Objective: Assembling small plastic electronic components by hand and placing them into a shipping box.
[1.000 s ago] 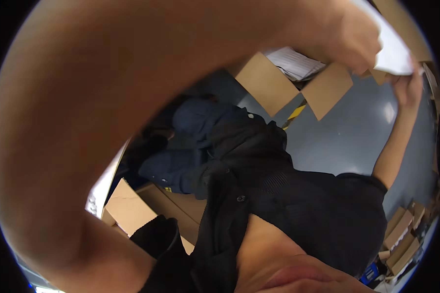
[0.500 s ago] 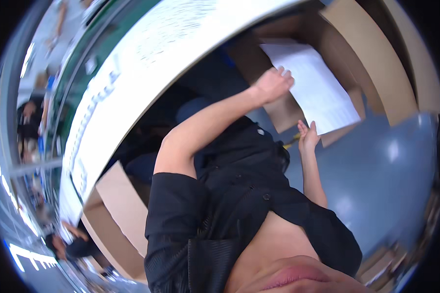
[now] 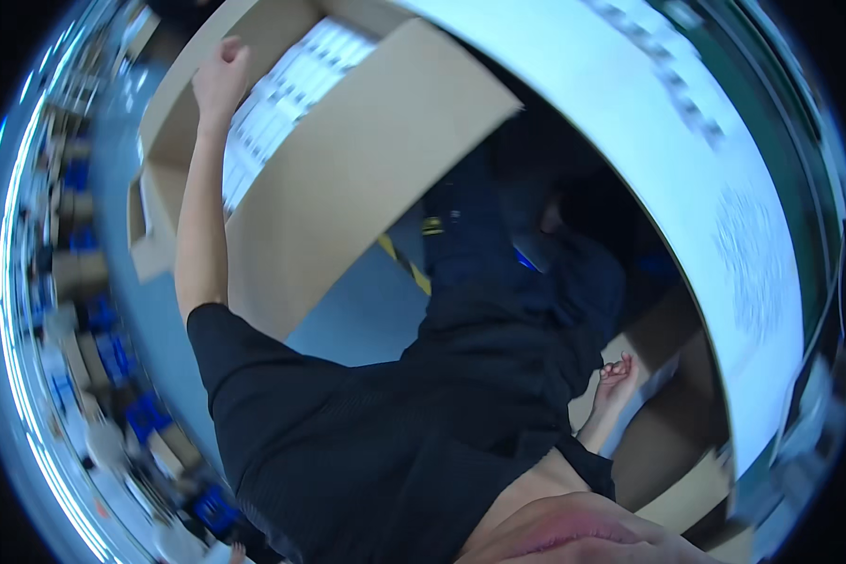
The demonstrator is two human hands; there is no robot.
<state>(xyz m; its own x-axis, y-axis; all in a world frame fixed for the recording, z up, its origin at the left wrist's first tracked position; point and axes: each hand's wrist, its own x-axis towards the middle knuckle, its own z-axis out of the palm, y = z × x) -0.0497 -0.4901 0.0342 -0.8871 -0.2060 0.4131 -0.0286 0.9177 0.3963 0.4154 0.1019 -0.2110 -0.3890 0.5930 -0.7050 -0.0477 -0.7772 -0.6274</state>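
My left hand [image 3: 221,80] is raised at the upper left, over the edge of an open cardboard box [image 3: 367,160]. Its fingers are curled closed, and whatever they hold, if anything, is hidden. Rows of white pieces with grey marks [image 3: 296,89] fill that box beside my wrist. At the lower right, my right hand [image 3: 618,376] hangs palm up with loosely bent fingers apart and nothing visible in it. It is next to a second open cardboard box [image 3: 686,385], where part of a white sheet [image 3: 650,387] shows behind my wrist.
A long white tabletop [image 3: 714,216] curves along the right side, with dark space beneath it. Yellow-and-black tape [image 3: 406,263] marks the blue-grey floor [image 3: 357,315]. Blurred shelving with blue bins and cartons [image 3: 94,329] lines the far left.
My body has turned left, bringing the box of white pieces into view. Both hands have left the white sheet, which now shows in the right box; my left hand has moved over the other box.
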